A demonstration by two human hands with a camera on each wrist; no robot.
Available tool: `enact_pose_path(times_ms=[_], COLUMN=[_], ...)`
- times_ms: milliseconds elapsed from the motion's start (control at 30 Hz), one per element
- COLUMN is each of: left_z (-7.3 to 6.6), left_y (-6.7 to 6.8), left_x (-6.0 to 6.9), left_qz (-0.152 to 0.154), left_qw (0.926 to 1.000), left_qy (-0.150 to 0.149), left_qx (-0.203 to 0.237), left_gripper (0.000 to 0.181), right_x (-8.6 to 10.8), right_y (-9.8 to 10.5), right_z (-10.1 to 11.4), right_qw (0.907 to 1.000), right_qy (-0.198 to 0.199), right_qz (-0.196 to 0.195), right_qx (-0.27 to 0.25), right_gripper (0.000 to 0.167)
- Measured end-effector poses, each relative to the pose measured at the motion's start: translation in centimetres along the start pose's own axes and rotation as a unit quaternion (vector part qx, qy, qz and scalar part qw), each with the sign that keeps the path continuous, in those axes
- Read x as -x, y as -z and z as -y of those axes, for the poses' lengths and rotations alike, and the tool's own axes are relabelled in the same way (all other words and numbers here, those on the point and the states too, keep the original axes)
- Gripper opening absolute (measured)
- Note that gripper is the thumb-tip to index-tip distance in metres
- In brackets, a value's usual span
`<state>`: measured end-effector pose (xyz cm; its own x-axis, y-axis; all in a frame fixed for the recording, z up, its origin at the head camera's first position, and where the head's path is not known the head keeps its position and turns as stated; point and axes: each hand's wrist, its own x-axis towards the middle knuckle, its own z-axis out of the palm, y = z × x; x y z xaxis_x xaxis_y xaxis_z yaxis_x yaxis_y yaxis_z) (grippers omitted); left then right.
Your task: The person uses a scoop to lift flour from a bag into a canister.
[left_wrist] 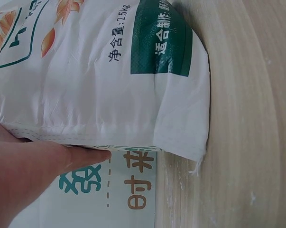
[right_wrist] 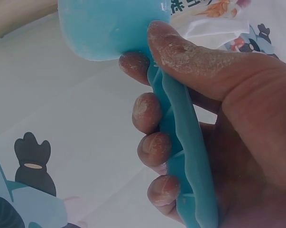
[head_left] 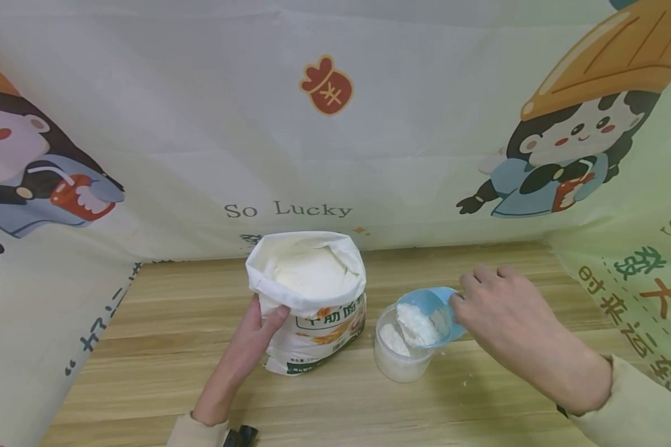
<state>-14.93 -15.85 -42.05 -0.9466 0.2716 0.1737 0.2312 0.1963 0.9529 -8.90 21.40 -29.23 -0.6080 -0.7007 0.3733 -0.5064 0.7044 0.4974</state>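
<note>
A white printed bag (head_left: 330, 332) of white powder stands with its rim folded outward. My left hand (head_left: 253, 338) grips its left side near the rim, thumb in front; the left wrist view shows the hand (left_wrist: 43, 168) against the bag (left_wrist: 95, 99). My right hand (head_left: 517, 329) holds a blue scoop (head_left: 450, 316) heaped with white powder, tilted over a clear round tub (head_left: 402, 367) that has powder inside. In the right wrist view, powder-dusted fingers of the hand (right_wrist: 195, 109) curl round the scoop's ribbed handle (right_wrist: 192, 156).
The wooden table (head_left: 162, 347) has a few white specks right of the tub. A printed cloth (head_left: 201, 124) stands behind and along both sides. A small black object (head_left: 241, 436) lies by the left sleeve at the front edge.
</note>
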Motion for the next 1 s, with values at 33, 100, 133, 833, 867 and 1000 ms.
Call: enact_pose_path(times_ms=[33, 100, 133, 833, 867, 1000], left_z=[-0.01, -0.02, -0.03, -0.08, -0.09, -0.11], left_y=[-0.01, -0.02, -0.03, -0.08, -0.08, -0.08], left_x=[0.0, 0.02, 0.02, 0.15, 0.16, 0.14], left_qz=[0.0, -0.001, -0.001, -0.003, -0.003, -0.002], left_qw=[1.0, 1.0, 1.0, 1.0, 1.0, 1.0], left_qy=[0.0, 0.001, 0.001, 0.004, 0.005, 0.006], left_qx=[0.0, -0.001, -0.001, -0.004, -0.003, -0.002], left_gripper=[0.064, 0.065, 0.065, 0.066, 0.067, 0.067], right_x=[0.0, -0.04, -0.05, 0.07, 0.08, 0.16], right_y=[0.0, 0.05, 0.08, 0.27, 0.26, 0.23], right_z=[0.01, 0.05, 0.07, 0.31, 0.31, 0.32], right_qw=[1.0, 1.0, 1.0, 1.0, 1.0, 1.0], right_qy=[0.0, 0.0, 0.0, -0.002, -0.002, -0.004], right_qz=[0.0, 0.002, 0.003, 0.005, 0.004, 0.002], right_qx=[0.0, 0.001, 0.001, 0.004, 0.004, 0.003], right_gripper=[0.037, 0.037, 0.037, 0.038, 0.038, 0.036])
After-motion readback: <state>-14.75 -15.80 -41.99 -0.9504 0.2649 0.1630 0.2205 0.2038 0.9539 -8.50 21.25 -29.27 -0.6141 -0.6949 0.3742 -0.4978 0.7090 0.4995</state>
